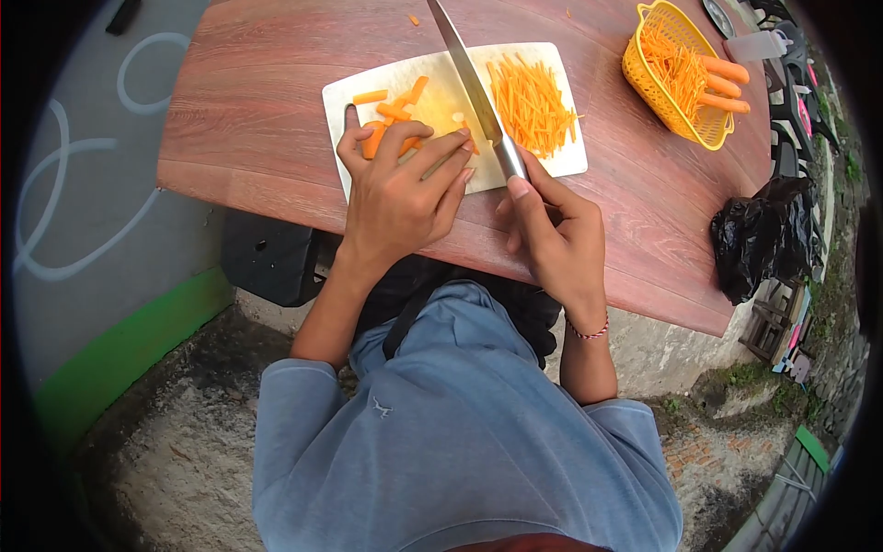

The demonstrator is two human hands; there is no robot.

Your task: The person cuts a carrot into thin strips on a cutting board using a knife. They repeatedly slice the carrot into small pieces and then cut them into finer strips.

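A knife (474, 87) is gripped by its metal handle in my right hand (561, 225), the blade slanting up and away across a white cutting board (566, 158). My left hand (400, 198) rests on the board's left half with bent fingers over carrot pieces (372, 138); its fingertips lie close to the blade, beside a thin orange slice. The fingers partly hide what lies under them. Several more cut carrot sticks (395, 111) lie just beyond that hand. To the right of the blade is a pile of carrot shreds (532, 106).
A yellow basket (636, 72) at the right holds carrot shreds and whole carrots (727, 86). Near it stands a clear squeeze bottle (756, 46). A black plastic bag (765, 235) is at the right edge of the reddish wooden table (248, 110). A dark stool (267, 258) stands below.
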